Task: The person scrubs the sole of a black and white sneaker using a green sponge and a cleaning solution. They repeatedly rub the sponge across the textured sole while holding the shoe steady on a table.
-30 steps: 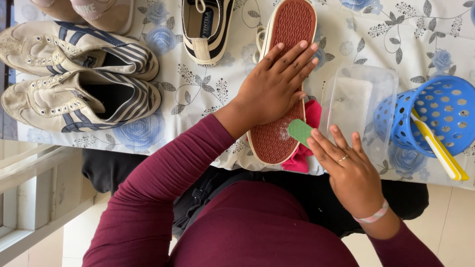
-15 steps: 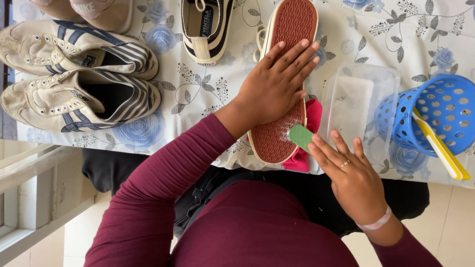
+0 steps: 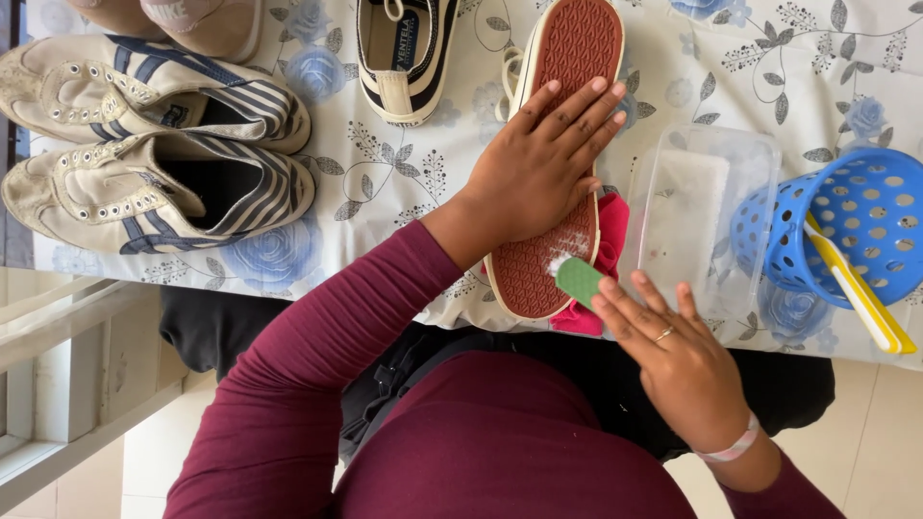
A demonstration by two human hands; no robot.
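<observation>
The left hand [image 3: 543, 159] lies flat, fingers spread, pinning the sole-up shoe [image 3: 562, 154] steady on the worktop [image 3: 404, 173]. At its 5 o'clock, the right hand [image 3: 673, 360] pinches a green sponge [image 3: 580, 281] against the heel.

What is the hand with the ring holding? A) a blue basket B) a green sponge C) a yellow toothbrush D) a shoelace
B: the right hand pinches a small green sponge against the red sole of the upturned shoe.
</observation>
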